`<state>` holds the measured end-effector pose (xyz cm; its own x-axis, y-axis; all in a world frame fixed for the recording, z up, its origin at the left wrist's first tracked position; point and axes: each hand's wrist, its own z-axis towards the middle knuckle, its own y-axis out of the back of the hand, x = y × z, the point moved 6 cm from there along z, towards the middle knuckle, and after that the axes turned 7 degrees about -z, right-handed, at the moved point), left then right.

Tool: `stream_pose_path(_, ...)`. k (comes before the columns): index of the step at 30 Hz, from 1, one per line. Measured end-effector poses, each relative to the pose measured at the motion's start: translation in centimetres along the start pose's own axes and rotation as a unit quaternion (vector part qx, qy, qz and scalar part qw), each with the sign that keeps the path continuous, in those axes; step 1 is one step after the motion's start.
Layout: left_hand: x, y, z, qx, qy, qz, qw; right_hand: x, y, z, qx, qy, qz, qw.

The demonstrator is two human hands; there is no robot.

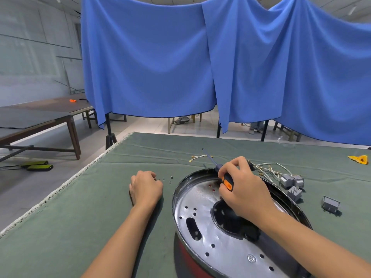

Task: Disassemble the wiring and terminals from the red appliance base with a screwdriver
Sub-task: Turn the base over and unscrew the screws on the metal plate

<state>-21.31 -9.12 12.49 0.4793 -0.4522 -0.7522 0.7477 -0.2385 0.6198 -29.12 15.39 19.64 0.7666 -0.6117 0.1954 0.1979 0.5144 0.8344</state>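
The red appliance base lies at the lower right of the green table, its silver metal plate with holes facing up. My right hand hovers over the plate and grips the orange-and-black screwdriver, whose shaft points away to the upper left. My left hand rests on the cloth left of the base, its fingers curled at several small loose screws; what the fingertips hold is hidden. White wires with terminals lie beyond the base, beside grey switch blocks.
Another grey block sits alone at the right, and a short wire with ring terminals lies farther back. A yellow scrap lies at the far right edge. Blue curtains hang behind the green table. Brown tables stand left.
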Motion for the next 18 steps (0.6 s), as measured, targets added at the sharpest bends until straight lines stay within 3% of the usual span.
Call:
stream_pose_path(5,-0.9,1.7,-1.7,-0.018,0.053,-0.173,0.983,0.0,0.4,0.0,0.006,0.0,0.041,0.999)
stream_pose_path(8,-4.6,1.4,-3.7,0.078,0.037,-0.324,0.942,0.0,0.8,0.1,0.005,0.0,0.074,0.997)
stream_pose_path(11,-7.8,0.5,-5.9,0.179,-0.002,-0.296,0.938,-0.5,1.9,0.3,-0.03,-0.009,0.113,0.993)
stream_pose_path(14,-7.7,-0.2,-6.6,0.202,-0.029,-0.202,0.958,-1.9,3.8,0.2,-0.073,-0.011,0.122,0.99)
stream_pose_path(18,-6.5,-0.5,-6.9,0.263,-0.004,-0.195,0.945,-5.4,6.8,-0.3,-0.113,-0.032,0.115,0.986)
